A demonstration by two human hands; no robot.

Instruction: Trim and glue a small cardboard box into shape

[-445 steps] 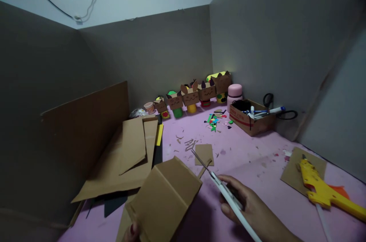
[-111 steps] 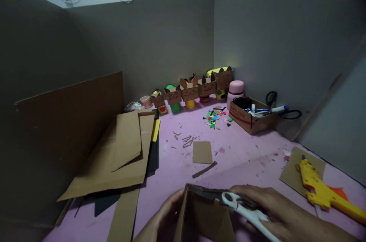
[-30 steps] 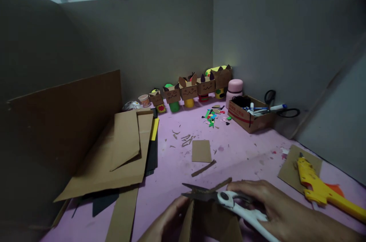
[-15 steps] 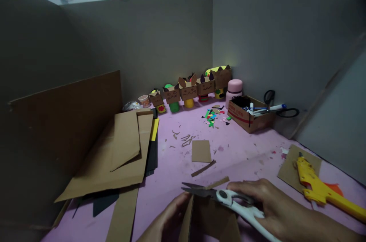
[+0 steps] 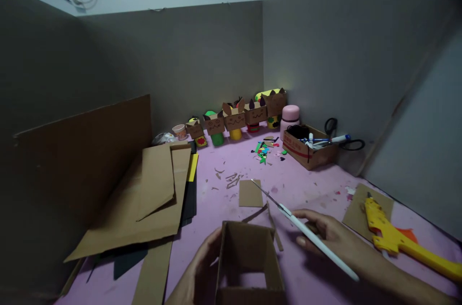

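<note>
My left hand (image 5: 202, 269) is closed on the left side of a small open-ended cardboard box (image 5: 249, 246), and the table shows through its bottom. To the right of the box, my right hand (image 5: 327, 233) grips white-handled scissors (image 5: 317, 241). They are turned edge-on, with the blades pointing up and left over a small cardboard square (image 5: 249, 193). A narrow cardboard strip (image 5: 275, 228) lies just beyond the box's right corner, and a second thin strip lies behind the box.
Cardboard sheets (image 5: 122, 204) are stacked at left. Box-headed figures (image 5: 234, 120) line the back. Paper scraps (image 5: 263, 151) lie before a small tool box (image 5: 310, 151) and a pink bottle (image 5: 290, 115). A yellow glue gun (image 5: 390, 233) rests at right.
The scissors have left the box edge, moved right and turned edge-on. The strip at the blades has dropped onto the table. The box now shows its open inside more fully.
</note>
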